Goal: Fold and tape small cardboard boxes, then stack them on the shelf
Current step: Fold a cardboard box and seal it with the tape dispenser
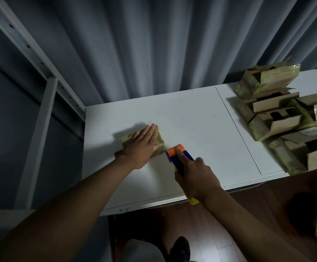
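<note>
A small cardboard box [158,148] wrapped in yellowish tape lies on the white table [191,120]. My left hand [142,146] presses flat on top of it with straight fingers. My right hand [195,176] grips a tape dispenser [178,154] with an orange head, blue body and yellow handle. The dispenser's toothed edge sits right beside the box's near right corner. My index finger lies along the top of the dispenser.
A heap of unfolded and half-folded cardboard boxes [286,114] fills the table's right part. A grey metal shelf frame [46,95] stands to the left. Grey curtains [154,44] hang behind. Dark wooden floor and a shoe [180,248] show below the table edge.
</note>
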